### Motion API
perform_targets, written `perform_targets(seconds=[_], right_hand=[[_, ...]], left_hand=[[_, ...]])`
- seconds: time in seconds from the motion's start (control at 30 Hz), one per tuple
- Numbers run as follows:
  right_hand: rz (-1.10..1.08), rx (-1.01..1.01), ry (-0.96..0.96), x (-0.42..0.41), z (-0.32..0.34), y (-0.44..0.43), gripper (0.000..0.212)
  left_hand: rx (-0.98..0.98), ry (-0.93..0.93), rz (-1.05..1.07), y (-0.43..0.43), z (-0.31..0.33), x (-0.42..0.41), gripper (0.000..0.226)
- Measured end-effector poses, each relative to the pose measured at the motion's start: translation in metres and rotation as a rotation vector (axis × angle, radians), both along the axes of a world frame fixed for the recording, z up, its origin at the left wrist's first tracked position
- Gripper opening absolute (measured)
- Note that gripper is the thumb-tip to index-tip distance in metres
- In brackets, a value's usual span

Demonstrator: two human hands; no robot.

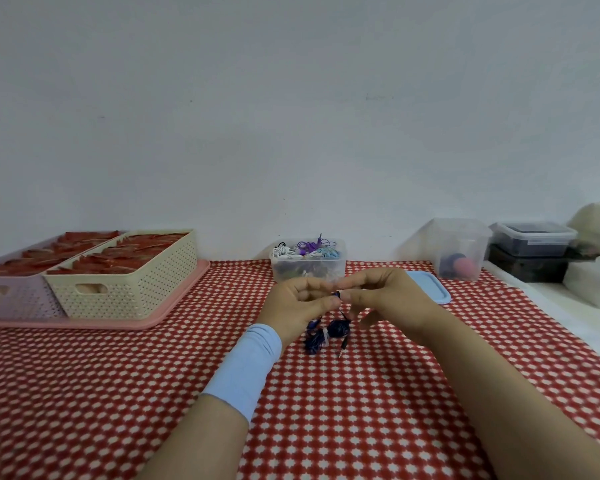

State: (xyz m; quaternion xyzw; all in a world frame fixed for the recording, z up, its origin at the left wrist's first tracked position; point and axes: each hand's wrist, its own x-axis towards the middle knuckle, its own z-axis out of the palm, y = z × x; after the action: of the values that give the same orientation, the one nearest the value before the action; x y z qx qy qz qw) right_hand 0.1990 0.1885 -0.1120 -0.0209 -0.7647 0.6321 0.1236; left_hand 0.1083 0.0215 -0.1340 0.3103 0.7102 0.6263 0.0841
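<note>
Both forearms come in from the bottom edge and angle toward each other, so the hands meet in the middle, a bit above the tabletop (361, 417). The left hand (298, 301) has its fingers curled in, thumb tip pinching a dark blue earphone cable (338, 328). The right hand (387, 301) pinches the same spot from the other side, spare fingers loosely bent. There's a light blue band (246, 367) round the left wrist.

Open counter (84, 393) spans the near side; baskets (125, 271) wall the far left; tub (308, 266) and lid (430, 287) stand at the back; boxes (534, 239) crowd the right, seemingly stacked.
</note>
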Motion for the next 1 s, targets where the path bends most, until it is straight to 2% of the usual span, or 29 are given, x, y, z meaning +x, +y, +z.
perform_targets(seconds=[0.17, 0.4, 0.5, 0.57, 0.63, 0.77, 0.8, 1.0], right_hand=[[0.071, -0.269, -0.098, -0.002, -0.002, 0.004, 0.022], [0.049, -0.195, -0.134, -0.005, -0.005, 0.001, 0.020], [-0.001, -0.175, -0.086, -0.008, -0.005, -0.003, 0.016], [-0.067, -0.096, -0.072, -0.010, -0.007, -0.003, 0.017], [-0.127, 0.072, -0.086, -0.013, -0.009, -0.003, 0.018], [-0.070, 0.503, -0.232, -0.015, -0.015, -0.014, 0.038], [-0.065, 0.571, -0.251, -0.017, -0.017, -0.018, 0.038], [-0.112, 0.582, -0.193, -0.028, -0.020, -0.027, 0.020]], left_hand=[[0.014, 0.006, -0.022, -0.003, 0.005, 0.003, 0.019], [-0.048, 0.067, 0.016, -0.002, 0.001, 0.001, 0.014], [0.030, 0.042, -0.007, -0.002, 0.003, 0.000, 0.019], [0.076, 0.020, -0.031, -0.002, 0.006, -0.002, 0.028], [0.057, 0.037, -0.036, -0.004, 0.008, -0.005, 0.031], [-0.034, 0.121, 0.040, -0.012, 0.008, -0.010, 0.018], [-0.037, 0.120, 0.058, -0.013, 0.007, -0.011, 0.016], [-0.053, 0.116, 0.147, -0.024, 0.005, -0.021, 0.016]])
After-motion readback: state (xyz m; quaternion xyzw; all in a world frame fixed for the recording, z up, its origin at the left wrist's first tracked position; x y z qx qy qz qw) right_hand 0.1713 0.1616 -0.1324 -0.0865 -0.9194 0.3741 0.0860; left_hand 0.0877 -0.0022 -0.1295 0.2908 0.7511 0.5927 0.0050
